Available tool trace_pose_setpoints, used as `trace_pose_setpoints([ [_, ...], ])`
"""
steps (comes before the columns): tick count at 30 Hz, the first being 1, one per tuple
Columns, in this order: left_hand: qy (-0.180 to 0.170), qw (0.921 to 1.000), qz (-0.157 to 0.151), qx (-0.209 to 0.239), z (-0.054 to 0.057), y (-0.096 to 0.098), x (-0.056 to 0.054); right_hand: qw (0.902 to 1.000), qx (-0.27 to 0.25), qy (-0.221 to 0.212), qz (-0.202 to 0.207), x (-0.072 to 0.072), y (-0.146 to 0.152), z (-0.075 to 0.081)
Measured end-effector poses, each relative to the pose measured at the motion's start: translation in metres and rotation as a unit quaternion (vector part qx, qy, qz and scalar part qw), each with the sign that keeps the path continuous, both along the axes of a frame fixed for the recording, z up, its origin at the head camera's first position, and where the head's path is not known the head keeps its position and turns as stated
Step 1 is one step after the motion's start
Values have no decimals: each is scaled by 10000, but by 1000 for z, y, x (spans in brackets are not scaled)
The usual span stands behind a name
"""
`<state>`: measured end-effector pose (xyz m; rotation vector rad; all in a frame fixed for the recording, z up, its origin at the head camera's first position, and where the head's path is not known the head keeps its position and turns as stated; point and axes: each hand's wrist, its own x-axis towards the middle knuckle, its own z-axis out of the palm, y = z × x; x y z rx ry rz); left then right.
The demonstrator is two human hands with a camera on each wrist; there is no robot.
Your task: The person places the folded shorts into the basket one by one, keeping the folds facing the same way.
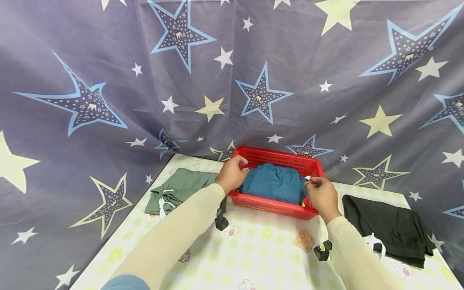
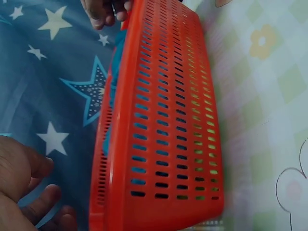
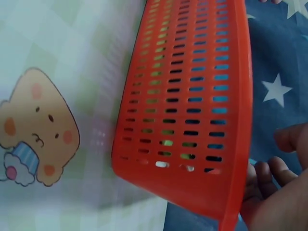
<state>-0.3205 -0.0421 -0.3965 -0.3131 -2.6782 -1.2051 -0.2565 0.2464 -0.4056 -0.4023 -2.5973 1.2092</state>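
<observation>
A folded blue garment (image 1: 277,182) lies inside a red plastic basket (image 1: 268,204), bulging up towards its rim. At the basket's left end is my left hand (image 1: 233,174), its fingers bent loosely with a gap between thumb and fingertips. In the left wrist view that hand (image 2: 29,190) shows nothing between its fingers. My right hand (image 1: 322,196) is over the right end, pinching the blue garment's edge near a small white piece. The right wrist view shows the right hand's fingers (image 3: 276,175) partly behind the basket rim, with a bit of blue cloth among them.
Folded green drawstring bottoms (image 1: 185,186) lie left of the basket. Folded black bottoms (image 1: 386,227) with a white drawstring lie to the right. A checked, cartoon-printed cloth (image 1: 264,249) covers the table. Behind it hangs a star-patterned curtain (image 1: 203,133).
</observation>
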Motion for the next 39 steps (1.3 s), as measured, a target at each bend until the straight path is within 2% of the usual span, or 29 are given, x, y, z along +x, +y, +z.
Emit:
trace_pose_setpoints([
  [6,162,9995,86,270,11,-19,11,9986,-58,512,-135,12,-6,3],
  [10,452,9975,253,479,16,-41,14,9969,-93,772,-90,22,-12,8],
  [14,743,9937,601,592,18,-69,14,9957,-189,902,85,33,-18,10],
  [18,806,9882,1177,555,13,-100,11,9944,-246,963,351,46,-25,9],
  [22,426,9817,1848,180,-6,-131,5,9915,-249,1041,744,58,-33,4],
  [25,-102,9743,2228,-309,-26,-154,1,9865,-340,1071,1191,67,-39,-1],
  [27,-517,9680,2368,-649,-39,-167,0,9812,-444,1102,1520,71,-44,-5],
  [30,-1287,9580,2349,-1028,-55,-180,-1,9731,-499,1103,1960,76,-51,-14],
  [33,-1954,9485,2139,-1282,-67,-186,0,9665,-539,1012,2297,79,-56,-24],
  [36,-2231,9438,2011,-1381,-77,-191,1,9618,-528,881,2536,80,-59,-32],
  [39,-2211,9449,1940,-1439,-83,-194,1,9607,-539,748,2617,80,-62,-39],
])
